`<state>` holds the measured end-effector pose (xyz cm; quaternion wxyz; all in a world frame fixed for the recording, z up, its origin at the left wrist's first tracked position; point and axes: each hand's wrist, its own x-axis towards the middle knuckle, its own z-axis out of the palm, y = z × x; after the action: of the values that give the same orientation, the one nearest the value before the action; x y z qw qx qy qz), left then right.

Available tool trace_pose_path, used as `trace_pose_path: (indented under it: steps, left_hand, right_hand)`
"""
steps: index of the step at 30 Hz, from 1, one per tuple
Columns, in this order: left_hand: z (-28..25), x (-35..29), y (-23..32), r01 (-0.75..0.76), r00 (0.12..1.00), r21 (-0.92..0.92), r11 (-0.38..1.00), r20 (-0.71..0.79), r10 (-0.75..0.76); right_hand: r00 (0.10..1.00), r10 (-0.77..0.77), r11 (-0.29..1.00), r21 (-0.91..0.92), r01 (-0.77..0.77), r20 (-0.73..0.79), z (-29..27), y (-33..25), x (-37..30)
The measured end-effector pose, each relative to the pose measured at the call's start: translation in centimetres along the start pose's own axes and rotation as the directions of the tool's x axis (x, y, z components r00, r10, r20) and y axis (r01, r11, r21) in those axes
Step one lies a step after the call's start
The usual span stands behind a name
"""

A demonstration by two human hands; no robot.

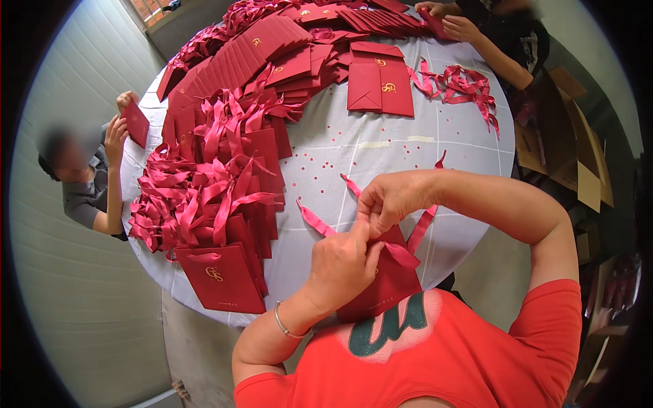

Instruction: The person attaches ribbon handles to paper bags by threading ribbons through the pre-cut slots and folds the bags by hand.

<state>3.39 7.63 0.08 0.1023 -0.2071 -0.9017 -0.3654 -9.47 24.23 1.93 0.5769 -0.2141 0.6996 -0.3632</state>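
Observation:
A dark red paper gift bag (373, 299) lies at the near edge of the table, against the front of my shirt. Pink ribbon (401, 255) runs at its top, with loose ends reaching up and out past my fingers. My left hand (340, 265) is closed at the bag's top edge, thumb and fingers pinched on the ribbon. Meeting it fingertip to fingertip, my right hand (391, 200) also pinches the ribbon from above. The exact spot between the fingertips is hidden by the hands.
Ribboned red bags (221, 275) are heaped at the left. Flat red bags (255, 44) fan across the far side, near loose pink ribbons (462, 88). Small red paper dots (320, 166) dot the white tablecloth (320, 136). Two co-workers handle bags, far left and far right. Cardboard boxes (571, 136) stand right.

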Motion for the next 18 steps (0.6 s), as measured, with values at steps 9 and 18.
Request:
trace_pose_path:
  steps: [9, 18]
  left_hand:
    - [0.0, 0.5, -0.8, 0.063, 0.998, -0.186, 0.98, 0.021, -0.06]
    - [0.8, 0.7, -1.4, 0.135, 0.99, -0.185, 0.973, 0.076, -0.123]
  right_hand:
    - [0.842, -0.169, 0.941, 0.171, 0.293, -0.513, -0.2, 0.5, 0.4]
    - [0.55, -0.46, 0.857, -0.186, 0.481, -0.696, -3.2, 3.1, 5.8]
